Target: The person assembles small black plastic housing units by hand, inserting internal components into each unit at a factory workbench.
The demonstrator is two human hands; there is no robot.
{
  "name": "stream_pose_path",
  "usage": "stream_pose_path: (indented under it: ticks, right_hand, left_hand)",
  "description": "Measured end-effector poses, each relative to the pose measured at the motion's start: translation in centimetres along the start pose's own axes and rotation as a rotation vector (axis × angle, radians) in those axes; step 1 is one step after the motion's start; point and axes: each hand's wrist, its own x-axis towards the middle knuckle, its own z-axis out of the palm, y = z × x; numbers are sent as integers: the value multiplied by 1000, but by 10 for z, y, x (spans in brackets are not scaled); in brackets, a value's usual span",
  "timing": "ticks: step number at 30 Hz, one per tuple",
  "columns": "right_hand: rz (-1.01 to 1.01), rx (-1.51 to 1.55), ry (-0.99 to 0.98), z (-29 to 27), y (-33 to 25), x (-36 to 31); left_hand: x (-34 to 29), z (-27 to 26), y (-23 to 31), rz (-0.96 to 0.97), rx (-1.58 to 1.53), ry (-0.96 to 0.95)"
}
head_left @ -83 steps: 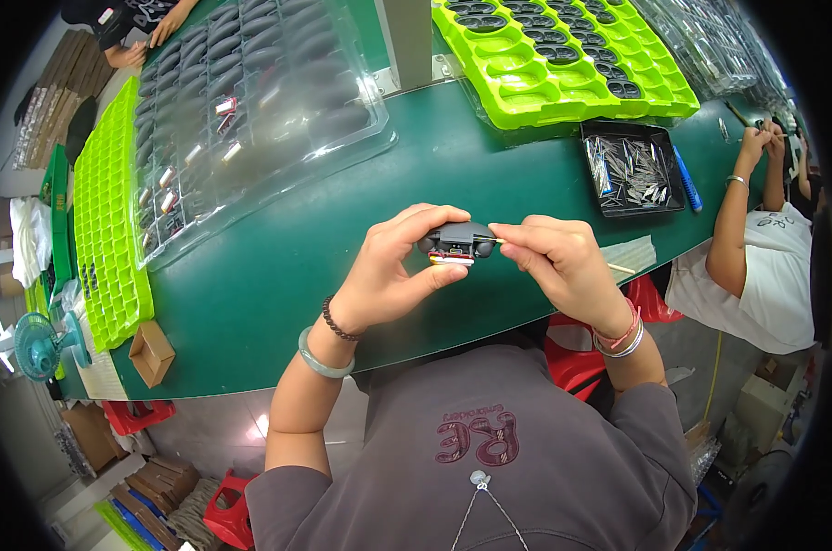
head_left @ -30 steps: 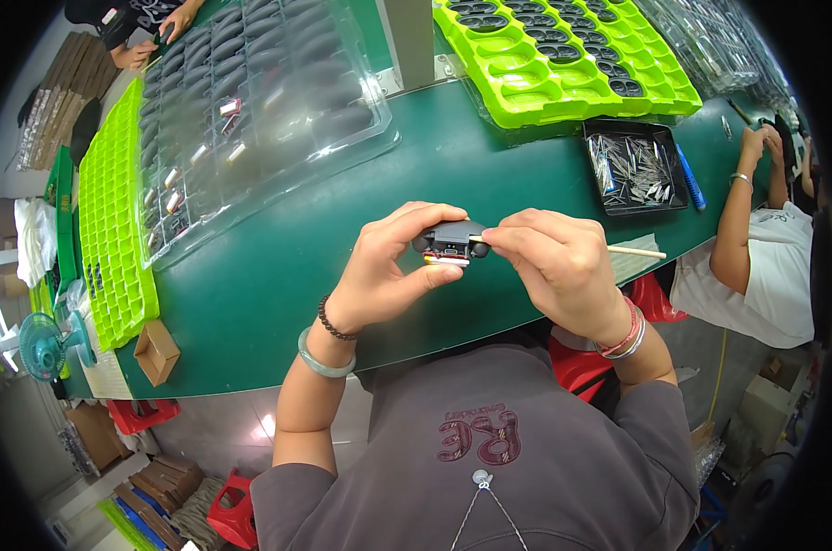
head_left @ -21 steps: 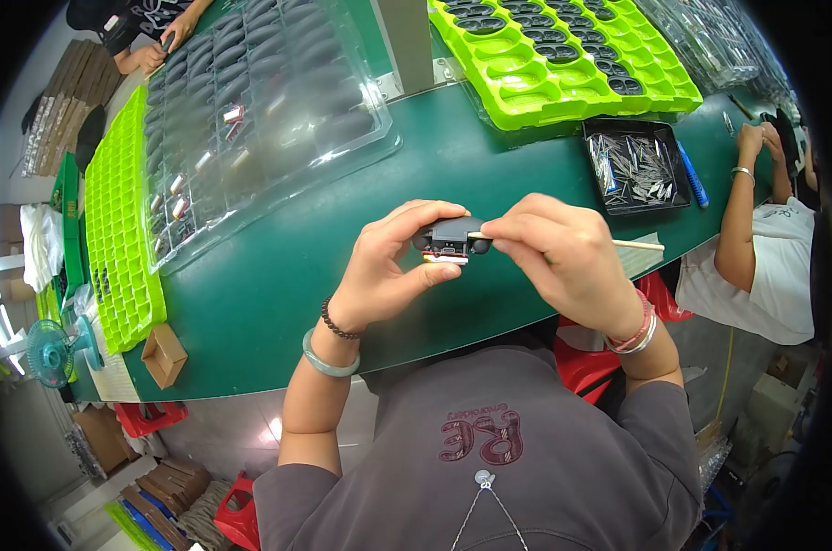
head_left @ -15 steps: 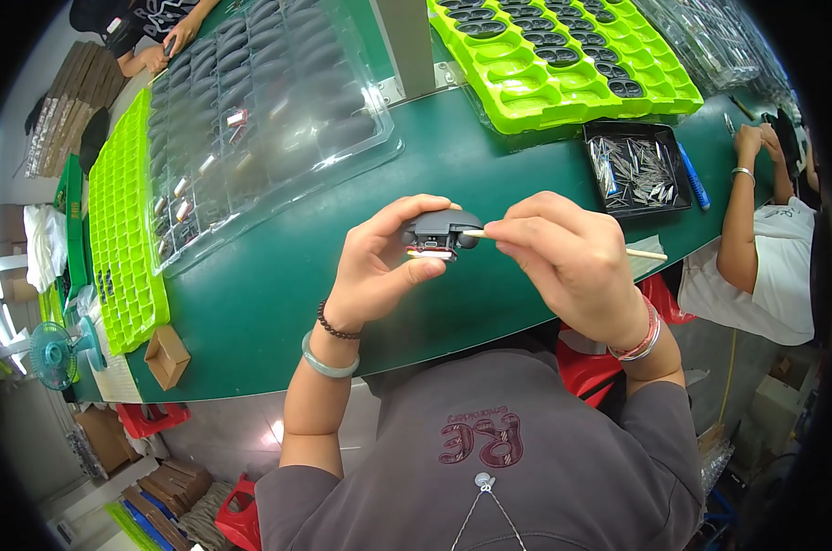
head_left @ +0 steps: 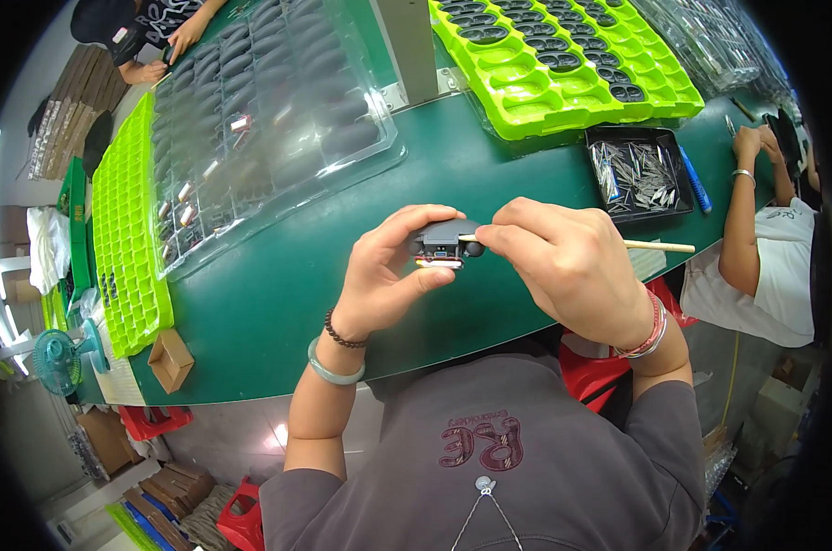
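My left hand point(head_left: 387, 262) grips a dark grey rounded plastic housing point(head_left: 445, 231) between thumb and fingers, above the green table. Its side facing me shows a small port, and beneath that a white-and-red part, perhaps a small battery point(head_left: 440, 263). In my right hand point(head_left: 563, 253) a thin pale wooden stick point(head_left: 659, 245) is pinched. The stick's near tip touches the housing's right side, just below the curved shell, while its long end sticks out past my knuckles to the right. My right fingers press close against that side of the housing.
A clear tray point(head_left: 278, 156) of dark shells lies at the upper left beside a green tray point(head_left: 127, 248). Another green tray point(head_left: 545, 101) holds dark oval parts. Right of centre are a black box point(head_left: 638, 170) of slim metal pieces and a blue tool point(head_left: 695, 180). Co-workers sit left and right.
The housing has tipped so its port side faces me more. My right hand has shifted slightly left, and more of the stick shows beyond it.
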Motion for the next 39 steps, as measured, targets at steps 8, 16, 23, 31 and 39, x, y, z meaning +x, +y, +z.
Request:
stream_pose_path:
  ticks: [8, 16, 23, 31, 39]
  right_hand:
    - [103, 207, -13, 15, 11, 2]
    - [328, 779, 169, 6, 24, 22]
    - [403, 1019, -2, 22, 26, 38]
    - [281, 985, -54, 39, 22, 37]
    - [366, 658, 26, 40, 20, 35]
  left_hand:
    - [2, -4, -2, -25, 42, 26]
    - [0, -8, -6, 0, -317, 92]
    - [-1, -12, -8, -9, -508, 108]
    - [1, -11, -11, -5, -459, 85]
    - [0, -2, -5, 110, 337, 329]
